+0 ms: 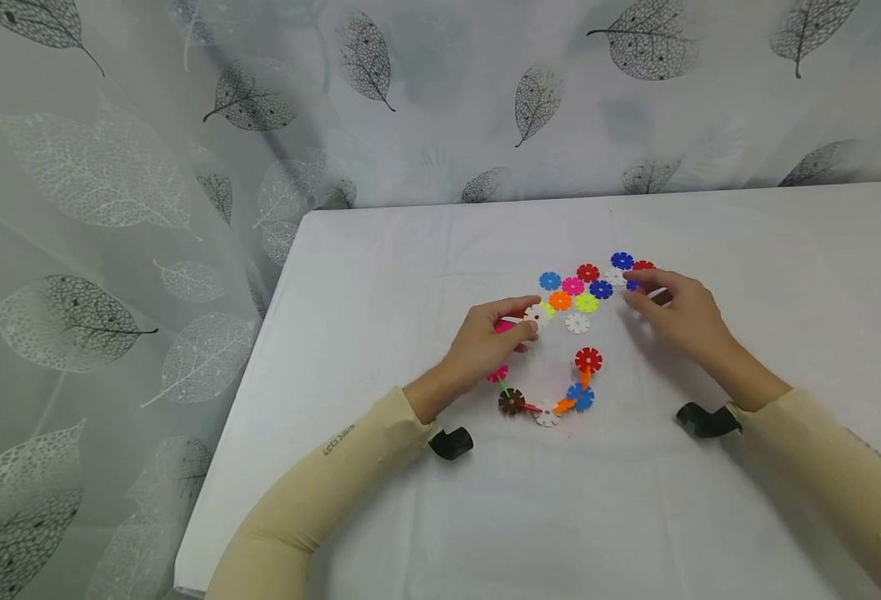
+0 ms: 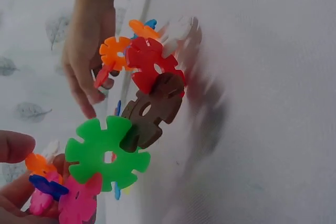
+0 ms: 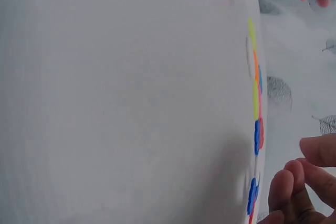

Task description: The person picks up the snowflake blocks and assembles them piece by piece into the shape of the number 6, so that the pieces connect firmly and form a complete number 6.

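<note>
My left hand (image 1: 478,337) grips one end of a curved chain of slotted plastic snowflake discs, with a white disc (image 1: 536,315) at its fingertips. The chain runs through a brown disc (image 1: 511,402), a lower white disc (image 1: 548,416) and a blue disc (image 1: 580,397) to a red disc (image 1: 588,360). In the left wrist view, a green disc (image 2: 89,148) joins the brown one near the fingers. My right hand (image 1: 683,312) is over the right end of the loose discs (image 1: 601,289), thumb and fingers bent and apart; nothing shows between them in the right wrist view (image 3: 310,182).
Loose discs of several colours, including an orange disc (image 1: 560,300) and a yellow disc (image 1: 586,302), lie flat on the white-covered table (image 1: 380,300). A leaf-print curtain (image 1: 440,100) hangs behind and at the left. Black mounts (image 1: 452,443) stick out below both wrists.
</note>
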`<state>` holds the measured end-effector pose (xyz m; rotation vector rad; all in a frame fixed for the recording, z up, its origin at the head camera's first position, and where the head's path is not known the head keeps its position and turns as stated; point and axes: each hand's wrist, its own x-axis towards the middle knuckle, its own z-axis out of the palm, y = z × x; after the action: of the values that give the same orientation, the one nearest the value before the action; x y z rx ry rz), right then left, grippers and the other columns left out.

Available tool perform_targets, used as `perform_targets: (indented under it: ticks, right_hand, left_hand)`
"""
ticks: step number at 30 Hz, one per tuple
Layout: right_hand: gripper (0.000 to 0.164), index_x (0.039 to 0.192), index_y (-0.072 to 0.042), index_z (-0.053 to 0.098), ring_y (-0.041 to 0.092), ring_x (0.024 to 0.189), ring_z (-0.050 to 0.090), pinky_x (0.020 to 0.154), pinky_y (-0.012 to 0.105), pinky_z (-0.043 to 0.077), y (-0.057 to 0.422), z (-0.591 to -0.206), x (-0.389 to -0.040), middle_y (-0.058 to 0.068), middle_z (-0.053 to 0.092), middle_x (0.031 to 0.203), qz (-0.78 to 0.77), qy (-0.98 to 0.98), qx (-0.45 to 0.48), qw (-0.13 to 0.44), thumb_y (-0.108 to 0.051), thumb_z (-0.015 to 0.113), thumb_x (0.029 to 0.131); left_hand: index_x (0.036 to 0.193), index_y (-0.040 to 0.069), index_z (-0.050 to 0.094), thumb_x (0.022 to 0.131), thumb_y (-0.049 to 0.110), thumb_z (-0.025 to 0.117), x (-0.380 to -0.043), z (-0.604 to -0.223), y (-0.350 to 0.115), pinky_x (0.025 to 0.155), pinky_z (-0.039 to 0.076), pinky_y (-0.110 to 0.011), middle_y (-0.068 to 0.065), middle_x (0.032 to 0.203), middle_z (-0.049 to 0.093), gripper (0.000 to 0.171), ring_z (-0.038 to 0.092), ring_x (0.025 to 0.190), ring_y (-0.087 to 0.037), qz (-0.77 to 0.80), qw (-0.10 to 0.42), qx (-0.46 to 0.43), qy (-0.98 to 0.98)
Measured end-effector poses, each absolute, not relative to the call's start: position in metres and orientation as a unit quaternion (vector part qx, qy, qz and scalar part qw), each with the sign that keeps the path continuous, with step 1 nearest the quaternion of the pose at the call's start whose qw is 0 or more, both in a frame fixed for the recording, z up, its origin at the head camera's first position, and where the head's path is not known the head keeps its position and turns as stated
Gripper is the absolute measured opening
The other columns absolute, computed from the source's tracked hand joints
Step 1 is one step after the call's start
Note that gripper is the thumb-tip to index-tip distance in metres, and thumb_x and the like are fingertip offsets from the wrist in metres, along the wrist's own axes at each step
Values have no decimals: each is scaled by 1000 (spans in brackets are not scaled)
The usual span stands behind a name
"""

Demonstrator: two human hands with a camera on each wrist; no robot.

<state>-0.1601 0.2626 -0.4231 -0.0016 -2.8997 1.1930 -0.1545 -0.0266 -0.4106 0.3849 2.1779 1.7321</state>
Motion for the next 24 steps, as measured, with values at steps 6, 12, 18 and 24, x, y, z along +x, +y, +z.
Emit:
perform_targets:
  ticks: [6,12,18,24]
  right_hand:
    - [45,141,-6,58,38,104,55,67,31,50,267,-430,-169,21,60,120,345,-938,-18,-28,-27,63,101]
    - [49,140,0,56,42,104,56,74,45,56,271,-431,-176,23,59,114,294,-955,2,-49,-24,66,99]
    - [57,144,4,49,43,99,55,75,51,55,275,-427,-180,26,58,112,250,-966,9,-65,-24,66,97]
    - [55,139,5,55,40,94,54,71,48,53,277,-424,-178,26,60,109,218,-974,8,-68,-25,69,95]
  left_hand:
    - [142,24,61,100,25,67,-155,-406,-29,70,53,-25,6,134,63,43,62,101,-14,554,150,189,797]
    - [141,29,63,98,26,69,-157,-402,-31,66,51,-24,9,139,59,43,54,111,-8,542,148,206,801]
    - [139,31,64,96,27,72,-158,-399,-33,54,42,-27,7,131,62,43,50,73,-13,550,150,205,796]
    - [139,24,65,94,22,74,-160,-397,-34,75,56,-39,1,131,65,45,63,87,-9,597,154,203,761]
